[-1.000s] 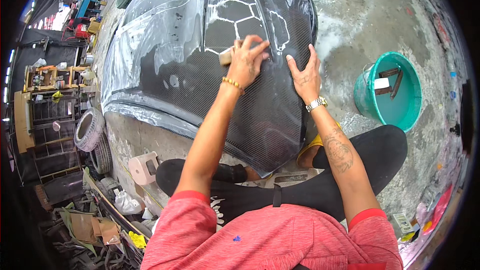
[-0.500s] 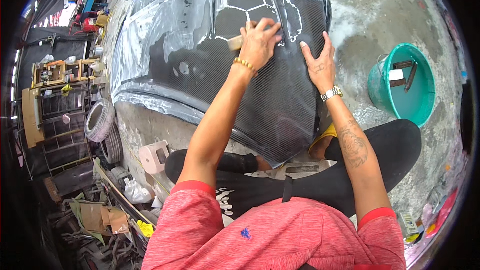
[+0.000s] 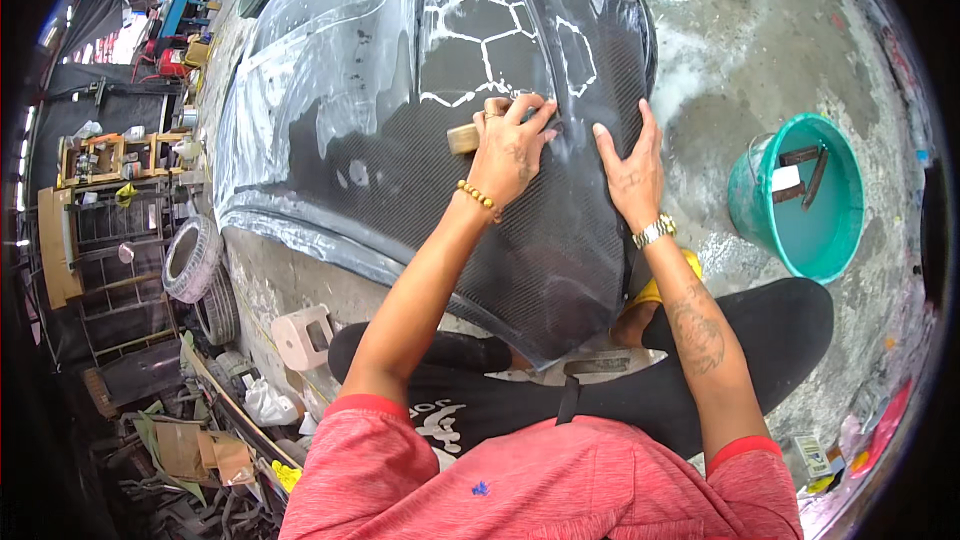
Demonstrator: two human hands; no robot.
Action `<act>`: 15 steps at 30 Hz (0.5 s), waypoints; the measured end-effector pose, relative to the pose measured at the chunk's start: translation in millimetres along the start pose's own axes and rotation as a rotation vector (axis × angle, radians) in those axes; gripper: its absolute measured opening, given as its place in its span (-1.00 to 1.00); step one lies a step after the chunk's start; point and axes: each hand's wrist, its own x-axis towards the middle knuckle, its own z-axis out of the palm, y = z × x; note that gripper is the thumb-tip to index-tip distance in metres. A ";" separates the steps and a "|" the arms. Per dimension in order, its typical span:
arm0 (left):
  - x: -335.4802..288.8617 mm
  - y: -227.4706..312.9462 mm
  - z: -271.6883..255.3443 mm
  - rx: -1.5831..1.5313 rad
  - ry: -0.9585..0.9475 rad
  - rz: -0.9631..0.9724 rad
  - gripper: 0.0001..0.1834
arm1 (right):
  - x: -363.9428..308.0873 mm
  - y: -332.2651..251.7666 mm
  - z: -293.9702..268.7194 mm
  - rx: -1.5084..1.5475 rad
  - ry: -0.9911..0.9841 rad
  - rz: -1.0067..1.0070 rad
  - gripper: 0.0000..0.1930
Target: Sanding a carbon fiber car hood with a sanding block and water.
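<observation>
A large dark carbon-weave car hood [image 3: 400, 185], smeared with whitish residue, lies in front of me. My left hand [image 3: 512, 148] is closed around a tan sanding block [image 3: 462, 139] and presses it to the surface, just on the near side of a recess with white honeycomb lines [image 3: 486, 45]. The block's left end sticks out beside the thumb side; the rest is hidden under the fingers. With thumb and fingers spread, my right hand [image 3: 632, 172] rests along the hood's right edge, holding nothing.
A green bucket [image 3: 748, 202] with cloudy water and several dark blocks inside stands on the wet concrete floor to the right. My bent legs flank the hood's near corner. Tyres [image 3: 194, 260], a pinkish stool [image 3: 302, 336] and cluttered shelving [image 3: 110, 240] line the left.
My left hand has drawn the sanding block nearer to me, from beside the honeycomb recess to below it. The right hand keeps to the hood's edge. The whole view has shifted slightly.
</observation>
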 end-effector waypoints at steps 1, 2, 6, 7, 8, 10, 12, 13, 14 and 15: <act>2.2 -2.7 -2.3 0.004 -0.008 0.036 -0.64 | -0.2 -1.9 -4.1 -0.003 0.006 -0.003 -0.11; 14.6 -9.1 -6.9 0.036 -0.001 0.032 -0.65 | -1.8 -8.1 -8.3 0.009 -0.011 0.015 -0.11; 105.8 -90.5 -12.3 0.140 0.070 -0.061 -0.69 | -6.3 -20.2 -2.4 0.036 -0.041 0.022 -0.11; 121.5 -106.2 -14.1 0.162 0.086 -0.107 -0.69 | -8.3 -22.2 1.5 0.051 -0.057 0.025 -0.11; 127.1 -111.5 -12.5 0.175 0.095 -0.121 -0.69 | -9.9 -21.8 2.0 0.050 -0.062 0.021 -0.11; 112.1 -108.2 0.9 0.190 0.118 -0.120 -0.67 | -11.7 -19.1 4.2 0.057 -0.058 0.012 -0.11; 71.9 -58.8 20.9 0.115 0.108 -0.062 -0.63 | -4.7 -2.7 -4.7 0.028 -0.024 0.006 -0.12; 44.9 -27.2 20.1 0.060 0.073 -0.029 -0.61 | -6.2 3.6 -11.8 -0.006 -0.007 0.008 -0.13; 19.3 -7.6 13.0 0.012 0.029 -0.036 -0.61 | -11.3 2.9 -14.4 -0.022 0.001 0.008 -0.13; 3.8 1.5 0.4 -0.027 -0.021 -0.051 -0.60 | -18.8 -7.9 -18.5 -0.010 -0.001 0.013 -0.13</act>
